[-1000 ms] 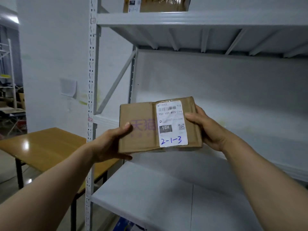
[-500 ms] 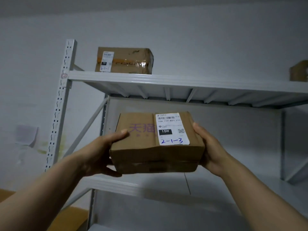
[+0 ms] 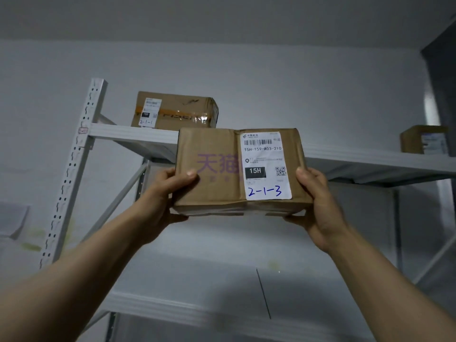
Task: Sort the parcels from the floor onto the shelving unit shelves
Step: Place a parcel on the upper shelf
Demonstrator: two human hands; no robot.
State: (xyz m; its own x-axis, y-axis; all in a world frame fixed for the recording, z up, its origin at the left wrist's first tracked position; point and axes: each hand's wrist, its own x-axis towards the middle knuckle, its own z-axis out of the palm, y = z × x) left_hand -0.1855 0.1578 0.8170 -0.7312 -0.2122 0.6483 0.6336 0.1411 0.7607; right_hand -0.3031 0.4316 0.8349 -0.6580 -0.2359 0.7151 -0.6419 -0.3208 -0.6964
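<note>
Left grip (image 3: pixel 160 196) and right grip (image 3: pixel 320 208) clasp a brown cardboard parcel (image 3: pixel 214 169) by the front edge of the white metal shelf (image 3: pixel 133 134). Pale grey wall (image 3: pixel 271 82) behind.

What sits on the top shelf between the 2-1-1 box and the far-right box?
Head view: top shelf bare from 2-1-1 box to far-right box, though the held parcel hides part.

Left grip (image 3: pixel 160 203), right grip (image 3: pixel 323 213), forearms (image 3: pixel 98 257) bare

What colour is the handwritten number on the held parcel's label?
Blue, on the white label of the parcel; clearest in the head view.
</note>
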